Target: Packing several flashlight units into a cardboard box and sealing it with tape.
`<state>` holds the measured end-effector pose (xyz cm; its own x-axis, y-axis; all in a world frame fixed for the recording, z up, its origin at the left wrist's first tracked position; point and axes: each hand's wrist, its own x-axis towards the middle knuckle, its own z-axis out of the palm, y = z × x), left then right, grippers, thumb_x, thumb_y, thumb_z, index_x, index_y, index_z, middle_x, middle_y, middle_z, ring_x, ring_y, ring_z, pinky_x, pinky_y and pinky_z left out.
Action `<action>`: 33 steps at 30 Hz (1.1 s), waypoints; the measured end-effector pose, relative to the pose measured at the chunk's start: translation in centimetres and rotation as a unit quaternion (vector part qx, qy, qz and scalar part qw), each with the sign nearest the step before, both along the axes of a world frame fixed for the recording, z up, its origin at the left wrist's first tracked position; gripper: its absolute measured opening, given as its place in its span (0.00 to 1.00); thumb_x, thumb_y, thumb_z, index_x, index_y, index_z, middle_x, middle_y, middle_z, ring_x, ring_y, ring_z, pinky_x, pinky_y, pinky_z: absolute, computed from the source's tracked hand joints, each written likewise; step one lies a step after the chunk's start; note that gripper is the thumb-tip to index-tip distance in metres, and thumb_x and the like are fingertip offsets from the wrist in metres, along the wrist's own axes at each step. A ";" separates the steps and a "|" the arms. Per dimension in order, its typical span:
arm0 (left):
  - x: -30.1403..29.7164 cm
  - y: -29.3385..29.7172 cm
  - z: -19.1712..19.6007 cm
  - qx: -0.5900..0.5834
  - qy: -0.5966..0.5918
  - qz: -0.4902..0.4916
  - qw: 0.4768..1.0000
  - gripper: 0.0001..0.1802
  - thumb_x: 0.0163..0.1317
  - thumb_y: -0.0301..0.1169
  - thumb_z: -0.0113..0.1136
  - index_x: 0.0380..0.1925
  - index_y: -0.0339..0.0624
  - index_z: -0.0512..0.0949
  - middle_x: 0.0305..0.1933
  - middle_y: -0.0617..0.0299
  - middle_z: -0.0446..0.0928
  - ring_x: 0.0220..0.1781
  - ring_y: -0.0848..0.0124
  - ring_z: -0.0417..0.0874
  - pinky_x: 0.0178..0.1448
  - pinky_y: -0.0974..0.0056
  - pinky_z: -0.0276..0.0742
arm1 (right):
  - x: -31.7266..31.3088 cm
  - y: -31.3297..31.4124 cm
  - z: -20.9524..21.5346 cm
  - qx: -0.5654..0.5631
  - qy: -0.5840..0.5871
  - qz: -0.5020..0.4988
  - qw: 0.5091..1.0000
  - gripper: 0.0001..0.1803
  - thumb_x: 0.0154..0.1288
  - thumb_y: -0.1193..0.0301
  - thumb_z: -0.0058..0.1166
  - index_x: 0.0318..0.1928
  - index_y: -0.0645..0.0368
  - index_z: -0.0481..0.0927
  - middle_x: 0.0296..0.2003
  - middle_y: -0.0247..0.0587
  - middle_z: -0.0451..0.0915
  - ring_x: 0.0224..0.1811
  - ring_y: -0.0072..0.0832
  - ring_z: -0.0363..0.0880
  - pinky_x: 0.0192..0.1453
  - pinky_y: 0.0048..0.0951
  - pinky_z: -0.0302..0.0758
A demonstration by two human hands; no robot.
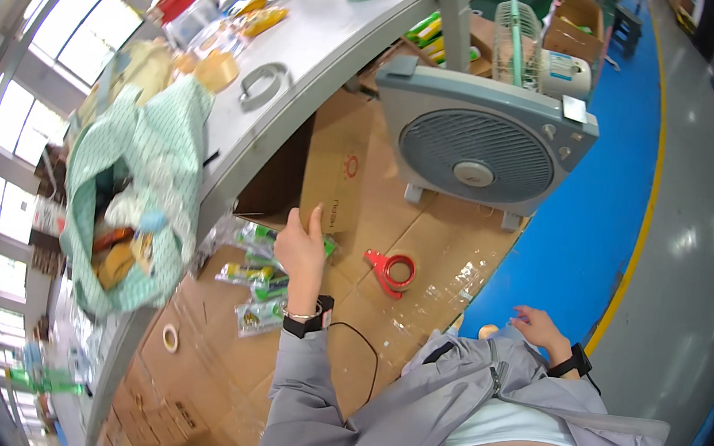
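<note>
My left hand (300, 247) is at the lower end of an open cardboard box (336, 154), its thumb and a finger raised apart beside the box's side panel. Whether the fingertips touch the cardboard I cannot tell; nothing shows in the hand. Just under the wrist and to its left lie several clear plastic bags (261, 316) with green and yellow items inside. A red tape dispenser (391, 272) rests on the flattened cardboard, right of that hand. Off to the right, by my jacket and over the floor, my right hand (544, 331) is loosely open with nothing in it.
A grey box fan (479, 144) stands at the far edge of the cardboard sheet (366, 327), a green-caged fan (517, 46) behind it. The white table (318, 31) along the left carries a green patterned cloth bag (137, 160). A tape roll (171, 338) lies below.
</note>
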<state>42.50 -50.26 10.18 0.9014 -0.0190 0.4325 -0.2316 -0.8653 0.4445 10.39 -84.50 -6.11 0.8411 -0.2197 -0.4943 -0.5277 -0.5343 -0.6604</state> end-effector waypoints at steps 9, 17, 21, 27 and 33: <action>-23.6 2.1 -0.5 0.110 -0.002 0.118 0.987 0.11 0.59 0.38 0.61 0.27 0.45 0.73 0.25 0.58 0.77 0.24 0.57 0.79 0.26 0.58 0.72 | 3.3 -1.5 -0.8 0.043 0.008 0.307 0.951 0.23 0.63 0.61 0.55 0.55 0.61 0.76 0.44 0.52 0.82 0.44 0.40 0.81 0.49 0.36 0.77; -41.1 -2.5 -4.4 0.074 0.019 0.293 0.953 0.08 0.55 0.35 0.62 0.27 0.47 0.73 0.26 0.60 0.74 0.25 0.57 0.78 0.28 0.58 0.74 | 0.8 -3.1 0.1 0.003 0.059 0.523 0.850 0.21 0.63 0.64 0.56 0.55 0.61 0.75 0.45 0.52 0.81 0.44 0.41 0.82 0.47 0.37 0.78; -47.0 -6.8 -5.7 0.036 0.041 0.361 0.931 0.09 0.57 0.36 0.62 0.26 0.47 0.72 0.25 0.60 0.74 0.23 0.58 0.78 0.26 0.59 0.73 | -1.0 -1.9 -1.6 -0.011 0.103 0.623 0.776 0.21 0.64 0.65 0.56 0.55 0.60 0.75 0.45 0.53 0.81 0.44 0.42 0.82 0.47 0.38 0.78; -49.9 -5.8 -7.2 -0.032 0.001 0.399 0.917 0.11 0.60 0.38 0.60 0.25 0.47 0.72 0.24 0.62 0.73 0.20 0.59 0.78 0.23 0.61 0.72 | -0.4 6.0 -1.1 0.011 0.084 0.710 0.699 0.22 0.63 0.64 0.56 0.56 0.59 0.75 0.46 0.51 0.81 0.45 0.42 0.81 0.49 0.37 0.77; -46.3 5.1 -6.8 -0.012 -0.038 0.383 0.923 0.08 0.59 0.38 0.62 0.28 0.47 0.78 0.25 0.61 0.77 0.23 0.59 0.79 0.24 0.61 0.72 | 3.6 14.0 -5.3 -0.064 0.027 0.713 0.698 0.24 0.63 0.58 0.55 0.55 0.58 0.76 0.45 0.50 0.82 0.46 0.45 0.81 0.49 0.38 0.77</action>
<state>-3.77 -45.11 3.38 0.6126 0.6222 0.4875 0.4126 -0.7778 0.4741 13.98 -70.55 -11.36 0.2307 0.7755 -0.5876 0.5786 -0.5949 -0.5580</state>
